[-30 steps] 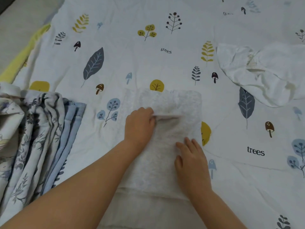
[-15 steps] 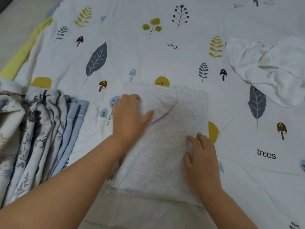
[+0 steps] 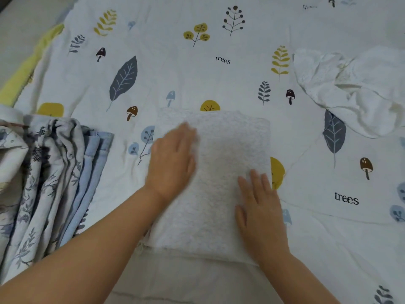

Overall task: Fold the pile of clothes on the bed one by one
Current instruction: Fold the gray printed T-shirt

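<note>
I see my left hand (image 3: 173, 159) now flat on the grey cloth (image 3: 221, 172), flap laid down since before, right hand (image 3: 258, 207) pressing flat as before, fingers straight.

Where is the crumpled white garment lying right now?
In the head view, the white garment lies unfolded at the upper right of the bed sheet, apart from the folded grey cloth under both hands.

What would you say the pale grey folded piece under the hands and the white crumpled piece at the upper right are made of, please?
The grey folded piece looks like a soft, matte knit or fleece: heathered, fuzzy surface, thick edges. The white crumpled piece seems a thinner, matte cotton-like cloth: sharp creases and tiny dots, perhaps eyelets or a print. Neither can be settled by sight.
</note>
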`<state>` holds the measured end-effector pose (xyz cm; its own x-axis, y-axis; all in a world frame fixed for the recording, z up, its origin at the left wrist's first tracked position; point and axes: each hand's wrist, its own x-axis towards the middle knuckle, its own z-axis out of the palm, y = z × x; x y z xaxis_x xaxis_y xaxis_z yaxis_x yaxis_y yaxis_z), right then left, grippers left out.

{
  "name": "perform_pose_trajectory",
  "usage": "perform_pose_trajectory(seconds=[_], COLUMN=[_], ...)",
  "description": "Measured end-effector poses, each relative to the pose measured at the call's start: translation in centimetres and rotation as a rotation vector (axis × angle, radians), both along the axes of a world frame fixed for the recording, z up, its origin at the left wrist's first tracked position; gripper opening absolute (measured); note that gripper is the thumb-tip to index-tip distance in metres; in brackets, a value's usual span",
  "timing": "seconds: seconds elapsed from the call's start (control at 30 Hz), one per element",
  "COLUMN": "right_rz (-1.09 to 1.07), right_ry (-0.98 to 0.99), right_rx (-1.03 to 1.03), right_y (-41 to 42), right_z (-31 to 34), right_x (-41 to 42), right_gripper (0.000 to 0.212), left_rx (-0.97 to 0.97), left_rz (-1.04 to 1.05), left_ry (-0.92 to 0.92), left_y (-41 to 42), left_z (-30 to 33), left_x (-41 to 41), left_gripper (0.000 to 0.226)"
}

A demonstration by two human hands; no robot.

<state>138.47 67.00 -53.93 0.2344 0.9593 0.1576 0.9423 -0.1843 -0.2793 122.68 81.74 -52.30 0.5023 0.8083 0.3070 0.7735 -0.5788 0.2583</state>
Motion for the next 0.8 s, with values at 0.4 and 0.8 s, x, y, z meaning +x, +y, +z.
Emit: perform_pose_trajectory(seconds=[0.4, 0.8], right_rz=[0.293, 0.423], right_ry=[-0.114, -0.060], right_rx=[-0.313, -0.070], right_y=[-4.2, -7.5], right_z=[0.3, 0.6], right_x=[3.4, 3.6], right_gripper=[0.064, 0.052], left_rx=[-0.394, -0.348], left_rz=[-0.202, -0.291], left_ry=[0.354, 0.377], left_y=[-6.9, -10.1], left_z=[-0.3, 0.7], left_x=[-8.7, -10.8], left_gripper=[0.061, 0.076])
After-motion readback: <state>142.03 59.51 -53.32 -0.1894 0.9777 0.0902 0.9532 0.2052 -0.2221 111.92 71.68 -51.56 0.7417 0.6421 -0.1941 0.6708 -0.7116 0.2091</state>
